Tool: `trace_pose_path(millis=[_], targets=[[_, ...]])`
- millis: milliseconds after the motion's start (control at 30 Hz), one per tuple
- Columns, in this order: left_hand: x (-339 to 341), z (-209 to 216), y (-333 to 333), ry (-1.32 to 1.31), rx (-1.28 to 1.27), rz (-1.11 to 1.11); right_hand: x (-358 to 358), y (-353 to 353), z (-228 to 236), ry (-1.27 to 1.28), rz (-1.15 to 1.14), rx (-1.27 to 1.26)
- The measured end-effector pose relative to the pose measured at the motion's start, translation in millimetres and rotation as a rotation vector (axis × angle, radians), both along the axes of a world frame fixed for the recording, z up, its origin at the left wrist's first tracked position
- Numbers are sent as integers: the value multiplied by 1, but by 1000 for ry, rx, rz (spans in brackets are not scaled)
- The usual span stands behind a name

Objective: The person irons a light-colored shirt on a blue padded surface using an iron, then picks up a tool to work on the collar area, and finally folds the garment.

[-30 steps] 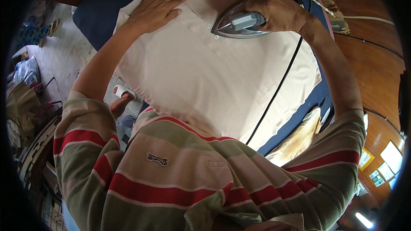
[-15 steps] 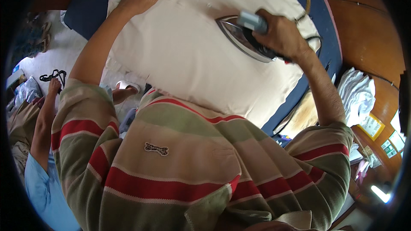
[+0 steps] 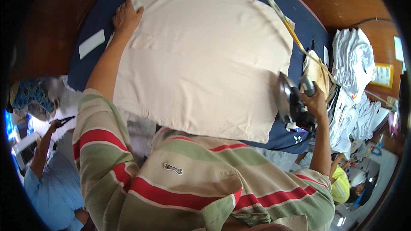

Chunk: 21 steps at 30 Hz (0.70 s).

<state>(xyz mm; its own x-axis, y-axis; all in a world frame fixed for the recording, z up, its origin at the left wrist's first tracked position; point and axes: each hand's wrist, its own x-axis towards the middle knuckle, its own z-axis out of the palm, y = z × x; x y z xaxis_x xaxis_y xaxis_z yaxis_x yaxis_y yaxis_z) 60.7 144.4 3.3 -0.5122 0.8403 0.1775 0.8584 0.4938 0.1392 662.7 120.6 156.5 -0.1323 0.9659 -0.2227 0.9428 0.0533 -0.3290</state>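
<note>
A cream garment (image 3: 205, 55) lies spread flat on a dark blue ironing table (image 3: 306, 25). My left hand (image 3: 126, 16) presses flat on the garment's far left edge, fingers apart. My right hand (image 3: 314, 100) grips the handle of an electric iron (image 3: 289, 102), which stands tipped up on its heel at the table's right end, just off the garment's right edge, with its shiny soleplate facing the cloth. The iron's cord (image 3: 287, 21) runs up and away across the table.
A stack of folded white garments (image 3: 353, 64) sits to the right of the table. A white rectangular piece (image 3: 91, 43) lies on the table's left edge. One person in blue (image 3: 51, 179) holds scissors at lower left; another in yellow (image 3: 340, 184) is at lower right.
My right hand has carried the iron off the garment to the right end of the table and stood it up on its heel. My left hand stays on the cloth.
</note>
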Motion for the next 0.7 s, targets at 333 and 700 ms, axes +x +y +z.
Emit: trace_pose_path(millis=[333, 700], targets=[[-23, -3, 62, -181, -163, 73, 222, 86, -35, -102, -248, 240], [-40, 18, 79, -1033, -161, 231, -1, 168, -172, -200, -69, 394]])
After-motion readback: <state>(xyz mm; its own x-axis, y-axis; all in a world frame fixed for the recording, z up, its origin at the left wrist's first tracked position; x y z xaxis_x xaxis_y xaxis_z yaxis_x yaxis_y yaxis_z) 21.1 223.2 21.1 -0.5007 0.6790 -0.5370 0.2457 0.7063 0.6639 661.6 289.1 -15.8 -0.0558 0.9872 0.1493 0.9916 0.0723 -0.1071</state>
